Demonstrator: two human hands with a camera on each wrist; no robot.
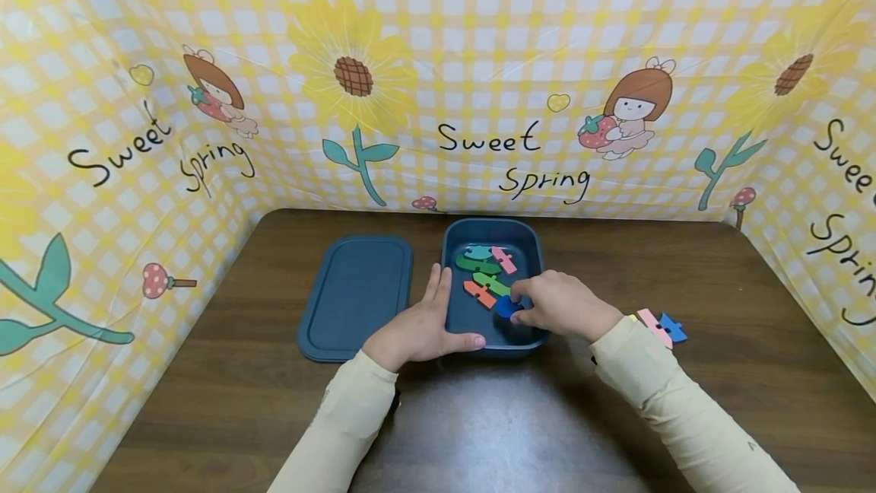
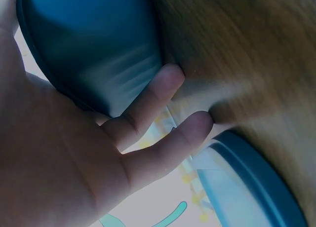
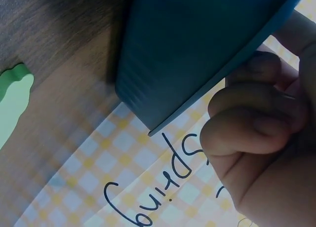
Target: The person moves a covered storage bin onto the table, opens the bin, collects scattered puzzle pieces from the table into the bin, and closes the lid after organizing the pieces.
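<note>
Head view: one dark blue box (image 1: 468, 324), uncovered, between my fingers of both sides; one left hand (image 1: 417, 329), fingers straight along the box's left side, thumb held apart from them at the near rim; one right hand (image 1: 564, 303), thumb and fingers reaching inside the box and pinching one blue piece (image 1: 505, 306); whether that piece touches the box floor I cannot tell. Beyond and left of the pinching fingertips, all in the box: one lime green piece (image 1: 489, 282), nearest; one orange piece (image 1: 479, 294); one dark green piece (image 1: 477, 265), one teal piece (image 1: 478, 252) and one hot pink piece (image 1: 503, 259), farther off. Left of my left fingers: one dark blue lid (image 1: 356, 299), flat on the wooden table (image 1: 753, 371). Right of my right fingers, by the cream sleeve (image 1: 698, 417): one pale pink piece (image 1: 655, 327) and one mid-blue piece (image 1: 673, 328), side by side. Ahead of all fingers: one yellow-checked cloth (image 1: 465, 59). Left wrist view: two left fingers, straight and spread, box wall behind them, lid edge past their tips. Right wrist view: right fingers curled beside the box rim, the pinched piece hidden; one green piece (image 3: 12, 96) on the table, well apart from them.
</note>
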